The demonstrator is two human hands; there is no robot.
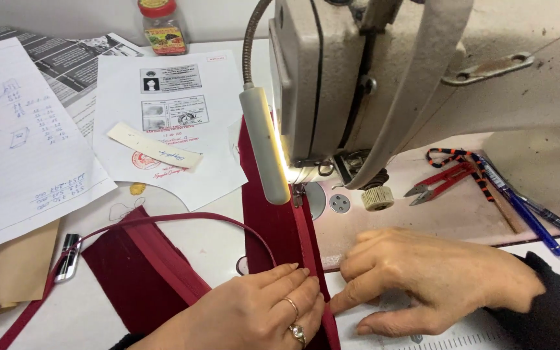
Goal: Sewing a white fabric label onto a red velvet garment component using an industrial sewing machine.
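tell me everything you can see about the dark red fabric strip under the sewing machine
The dark red fabric strip lies flat on the white table, running from the needle area of the beige sewing machine toward the person. It looks like soft woven cloth with a folded, piped right edge. The left hand presses on its near end, and the right hand touches that edge with a fingertip. A white lamp shines over it.

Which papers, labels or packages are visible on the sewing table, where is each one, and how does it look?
Small jar: far edge, red lid, colourful label.
White printed sheet: centre-left, grey photo boxes, a red stamp.
Cream paper strip: lying across that sheet.
Lined handwritten page: far left, blue ink.
Grey printed page: tucked beneath the others.
Left hand and right hand press dark red fabric, touching no paper.
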